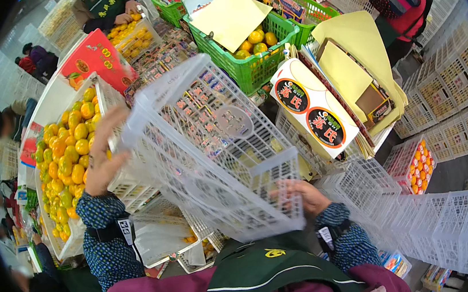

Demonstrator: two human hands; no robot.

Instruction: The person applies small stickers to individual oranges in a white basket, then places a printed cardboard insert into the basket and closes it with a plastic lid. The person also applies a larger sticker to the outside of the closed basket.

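Observation:
A clear plastic mesh crate [217,148] hangs tilted in front of my body, its near side blurred. My right hand [304,196] grips the crate's right end, with some fingers hidden behind the mesh. At the opposite corner is my left hand [105,152], fingers and thumb spread; whether it touches the crate, I cannot tell. Just beyond that hand, yellow-orange citrus fruits [68,152] fill a white bin [72,246]. Through the crate's mesh a surface covered in printed paper shows.
Green crates [247,73] with fruit and yellow card stand ahead. A roll of round stickers [314,108] lies beside stacked yellow sheets [349,59]. Nested clear crates [446,221] are at right, near packed orange fruits [420,168]. A co-worker [106,9] handles fruit across the table.

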